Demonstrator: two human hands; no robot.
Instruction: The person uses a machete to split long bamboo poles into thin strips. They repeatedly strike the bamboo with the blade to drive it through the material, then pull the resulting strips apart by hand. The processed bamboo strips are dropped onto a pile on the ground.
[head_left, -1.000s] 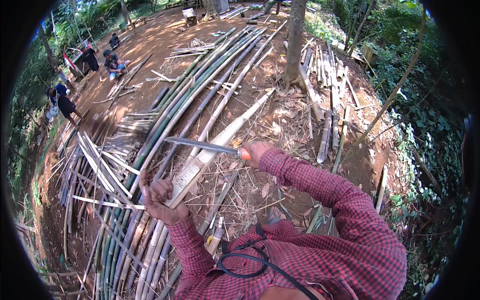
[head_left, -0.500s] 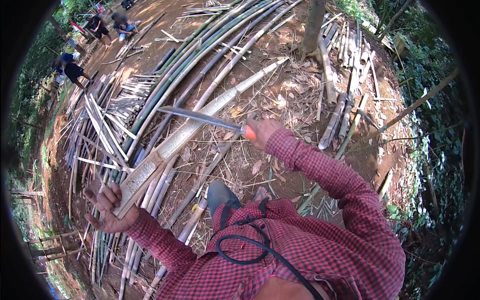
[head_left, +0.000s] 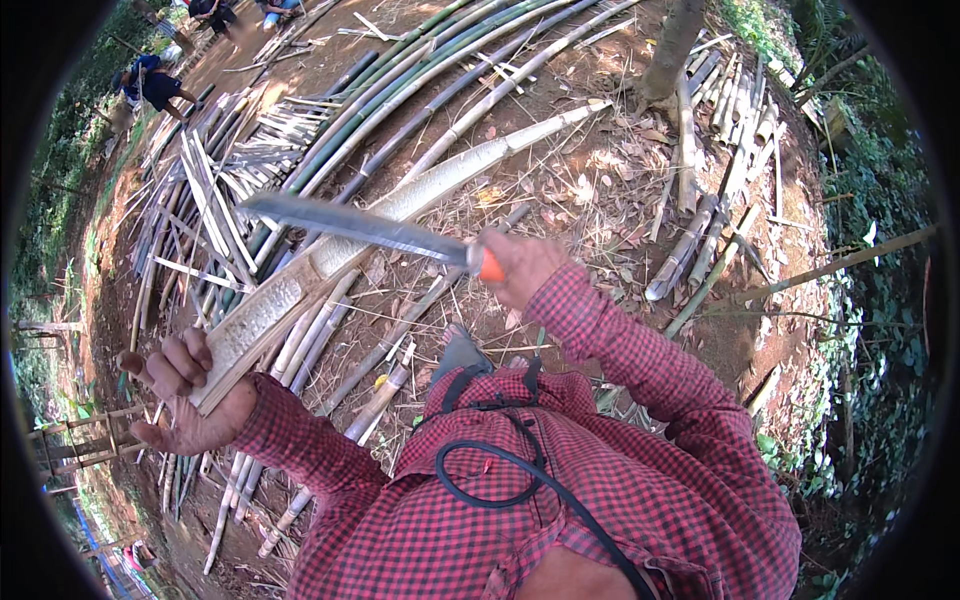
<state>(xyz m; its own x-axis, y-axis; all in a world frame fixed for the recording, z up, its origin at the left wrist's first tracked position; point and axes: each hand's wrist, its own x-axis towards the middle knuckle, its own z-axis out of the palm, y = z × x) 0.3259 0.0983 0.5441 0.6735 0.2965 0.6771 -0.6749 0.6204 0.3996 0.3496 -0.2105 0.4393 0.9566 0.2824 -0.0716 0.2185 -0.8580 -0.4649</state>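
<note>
1. Lying roughly side by side on the brown ground, the long bamboo poles (head_left: pixel 420 88) curve from the upper middle toward the lower left; the near-parallel arrangement presumably lets them pack closely.
2. Pale bamboo strips (head_left: pixel 208 195) lie criss-crossed at the left; their uneven angles suggest a loose heap rather than a sorted stack.
3. The split bamboo length (head_left: pixel 335 258) slants before the person, from the left hand up toward the right, hollow face upward. This pose probably keeps its inner surface within sight and reach; whether the far tip meets the ground cannot be told.
4. The machete blade (head_left: pixel 365 227), slightly blurred, passes across the split length in this view, its tip leftward. Contact between the two cannot be determined.
5. The left hand (head_left: pixel 205 418) is palm up and partly open, thumb extended, fingers loosely curled beside the bamboo's near end, which lies over the palm; it appears to cradle and steady the piece rather than clench it.
6. The right hand (head_left: pixel 525 268) is closed around the machete's handle, presumably to command the blade's angle.
7. The orange handle (head_left: pixel 490 264) is mostly hidden; its visible end suggests a grip close behind the blade.
</note>
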